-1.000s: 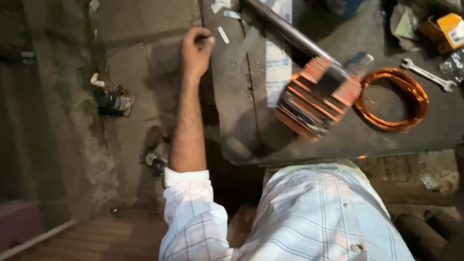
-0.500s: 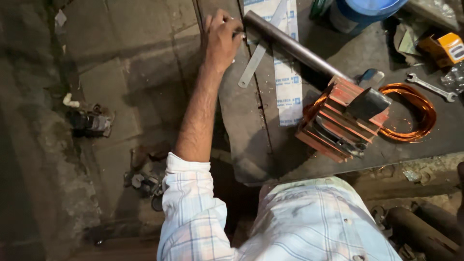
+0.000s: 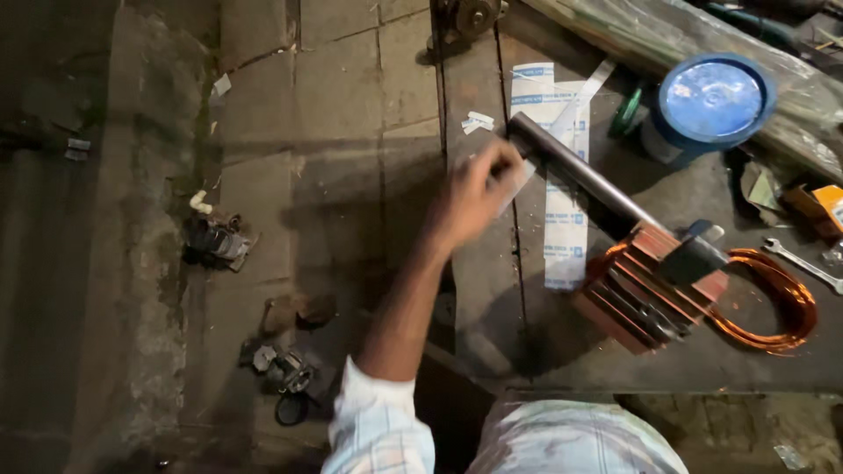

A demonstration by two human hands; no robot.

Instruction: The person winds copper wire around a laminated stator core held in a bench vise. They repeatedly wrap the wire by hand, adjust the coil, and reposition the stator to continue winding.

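Head view: left hand (image 3: 479, 193) reaches out over the worktop's (image 3: 492, 290) left edge, fingers pinched closed on a pale strip (image 3: 518, 180) next to the near end of the steel rod (image 3: 584, 175); blurred, so exact grip unclear. Rod runs diagonally into the wooden former (image 3: 654, 285), which sits near the front edge, probably so the rod acts as its shaft. Copper coil (image 3: 773, 303) lies just right of the former, touching it. Printed white strips (image 3: 562, 175) lie flat under the rod. Blue-lidded tub (image 3: 711, 101) and spanner (image 3: 803, 263) are parked toward the back and right, within reach. Right hand not in view
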